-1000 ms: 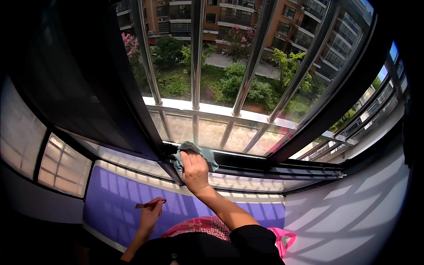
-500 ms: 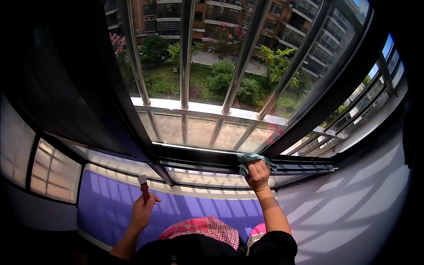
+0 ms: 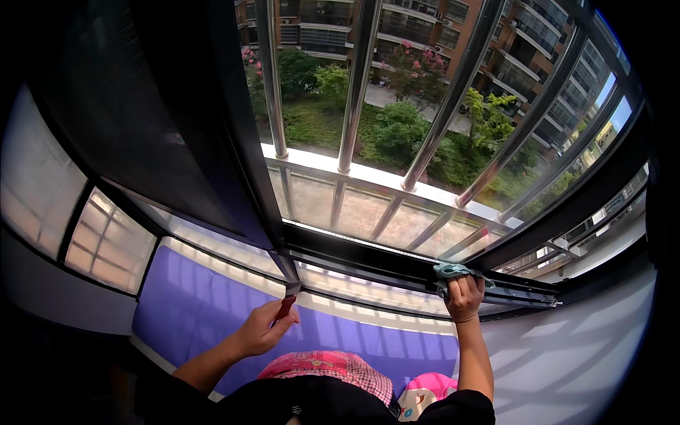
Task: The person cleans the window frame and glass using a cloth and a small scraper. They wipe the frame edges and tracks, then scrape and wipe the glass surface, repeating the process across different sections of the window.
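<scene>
The big black-framed window [image 3: 354, 249] rises beyond a purple mat [image 3: 180, 297] spread along its foot. Over the mat, near its far edge, the person's left hand [image 3: 263, 329] is out; the right hand [image 3: 465, 297] grips a bunched blue-green cloth [image 3: 453, 270] against the window's lower rail, near the glass's lower right corner. Smallest, a red-handled scraper [image 3: 285, 308] sits clasped in the left, blade pointing windowward.

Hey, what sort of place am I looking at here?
Probably a room in an apartment: there's a black window frame with metal bars outside it, a purple surface lower down, and a multi-storey, residential-looking building opposite.
</scene>
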A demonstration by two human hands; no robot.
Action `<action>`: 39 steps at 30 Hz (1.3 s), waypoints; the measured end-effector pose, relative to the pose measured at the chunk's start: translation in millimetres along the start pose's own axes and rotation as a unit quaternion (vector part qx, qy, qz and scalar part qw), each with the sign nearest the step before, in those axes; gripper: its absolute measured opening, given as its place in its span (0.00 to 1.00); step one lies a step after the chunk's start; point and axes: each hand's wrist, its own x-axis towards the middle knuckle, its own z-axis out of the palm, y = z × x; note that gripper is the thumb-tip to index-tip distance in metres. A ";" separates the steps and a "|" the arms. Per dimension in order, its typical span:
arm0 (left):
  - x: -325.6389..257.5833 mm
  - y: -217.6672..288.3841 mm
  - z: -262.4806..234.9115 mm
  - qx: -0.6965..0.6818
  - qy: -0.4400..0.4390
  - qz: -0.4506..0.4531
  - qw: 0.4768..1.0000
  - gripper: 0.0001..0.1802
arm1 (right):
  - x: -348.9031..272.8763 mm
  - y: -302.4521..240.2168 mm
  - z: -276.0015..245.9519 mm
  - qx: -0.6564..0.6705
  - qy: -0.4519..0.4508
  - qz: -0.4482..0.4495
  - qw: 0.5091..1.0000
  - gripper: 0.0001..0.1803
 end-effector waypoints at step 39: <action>190.0 117.7 2.3 0.531 0.080 0.469 0.701 0.09 | -131.2 153.5 -64.2 -0.161 -0.043 0.293 0.942 0.15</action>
